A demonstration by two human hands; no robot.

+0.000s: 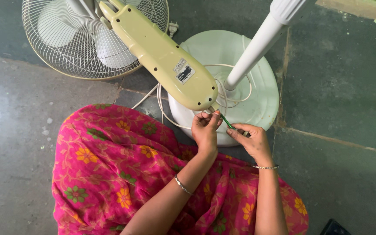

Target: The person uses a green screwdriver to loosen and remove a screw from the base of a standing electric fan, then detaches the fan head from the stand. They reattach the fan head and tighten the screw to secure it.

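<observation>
A pale yellow fan housing [164,56] lies tilted across the floor, its rounded lower end toward me. My left hand [205,129] touches that lower end with its fingertips. My right hand [251,140] grips a thin green-handled screwdriver [226,121], whose tip points up at the bottom edge of the housing, right beside my left fingers. The fan's wire grille and blades [79,39] lie at the top left, joined to the housing.
A round white fan base [257,100] with a white pole [262,41] stands behind my hands, a white cord [162,104] coiled around it. My pink flowered garment [122,169] covers my lap. A dark object [334,228] lies at the bottom right on the grey stone floor.
</observation>
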